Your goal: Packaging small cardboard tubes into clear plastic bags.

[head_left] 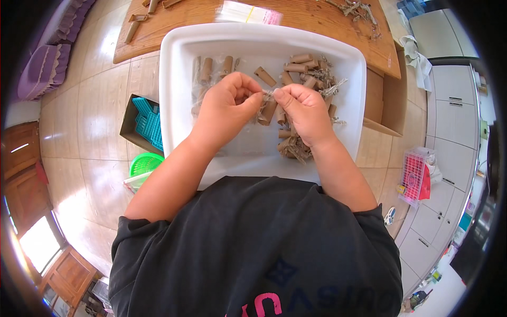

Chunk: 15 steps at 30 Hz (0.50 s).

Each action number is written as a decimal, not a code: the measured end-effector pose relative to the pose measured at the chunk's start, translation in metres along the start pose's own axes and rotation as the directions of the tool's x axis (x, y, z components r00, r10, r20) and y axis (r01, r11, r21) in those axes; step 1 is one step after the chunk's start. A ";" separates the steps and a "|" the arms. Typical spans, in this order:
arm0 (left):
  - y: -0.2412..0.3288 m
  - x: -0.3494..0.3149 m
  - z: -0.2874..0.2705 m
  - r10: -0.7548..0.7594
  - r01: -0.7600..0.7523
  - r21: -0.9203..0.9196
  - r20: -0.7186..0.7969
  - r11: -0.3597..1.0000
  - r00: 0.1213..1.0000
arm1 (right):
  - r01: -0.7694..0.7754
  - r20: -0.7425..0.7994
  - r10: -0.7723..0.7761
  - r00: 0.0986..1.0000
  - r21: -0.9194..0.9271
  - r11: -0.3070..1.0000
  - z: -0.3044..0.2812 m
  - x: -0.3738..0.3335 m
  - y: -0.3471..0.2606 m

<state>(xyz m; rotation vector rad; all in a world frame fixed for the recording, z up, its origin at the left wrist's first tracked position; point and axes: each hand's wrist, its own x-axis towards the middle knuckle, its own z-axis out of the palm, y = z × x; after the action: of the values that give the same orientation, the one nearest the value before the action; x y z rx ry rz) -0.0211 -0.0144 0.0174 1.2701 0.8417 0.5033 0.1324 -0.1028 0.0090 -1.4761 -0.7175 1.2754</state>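
Observation:
Over a large white plastic tub (259,164), both my hands meet with fingertips pinched. My left hand (229,108) and my right hand (305,112) are closed on a thin, pale, string-like strand (269,95) between them. Just below it is a brown cardboard-like tube (268,113); whether the strand joins it I cannot tell. To the right of the tub's middle lies a heap of similar short brown tubes (302,59) tangled with greyish string (331,87). Toward the left, several tubes (206,68) lie in what looks like clear plastic. A single tube with small holes (265,76) rests beyond my hands.
Behind the tub, a wooden table (185,16) carries a stack of clear plastic bags (248,13), more tubes and a string bundle (359,11). A box with teal baskets (149,124) and a green basket (145,165) stand left; an open cardboard box (391,105) stands right.

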 end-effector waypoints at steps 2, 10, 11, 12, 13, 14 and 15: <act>-0.002 0.002 -0.002 0.055 -0.055 0.151 0.003 0.987 0.998 | 0.128 -0.056 -0.133 0.990 -0.086 0.988 -0.002 0.002 0.004; 0.001 0.007 -0.017 0.629 -0.310 0.892 0.037 0.330 0.777 | 0.469 -0.552 -0.610 0.569 -0.391 0.792 -0.127 -0.077 -0.058; 0.003 0.006 -0.016 0.624 -0.354 0.876 0.082 0.327 0.777 | 0.322 -0.643 -0.624 0.445 -0.535 0.781 -0.150 -0.086 -0.057; -0.001 0.007 -0.015 0.623 -0.352 0.877 0.080 0.328 0.778 | 0.143 -0.697 -0.649 0.304 -0.640 0.755 -0.176 -0.095 -0.053; -0.006 0.006 -0.014 0.585 -0.430 0.873 0.229 0.230 0.778 | -0.072 -0.691 -0.670 0.270 -0.709 0.702 -0.215 -0.104 -0.044; -0.012 0.007 -0.011 0.531 -0.515 0.846 0.375 0.140 0.760 | -0.293 -0.677 -0.698 0.234 -0.733 0.613 -0.261 -0.117 -0.030; -0.017 0.003 -0.002 0.520 -0.557 0.828 0.448 0.067 0.728 | -0.649 -0.636 -0.681 0.362 -0.697 0.306 -0.313 -0.137 -0.017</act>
<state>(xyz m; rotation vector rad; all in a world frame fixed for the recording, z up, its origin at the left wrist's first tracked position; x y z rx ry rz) -0.0227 -0.0156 0.0000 2.8262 0.5424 0.5747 0.3964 -0.3165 0.0488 -2.7862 -0.6061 -0.6544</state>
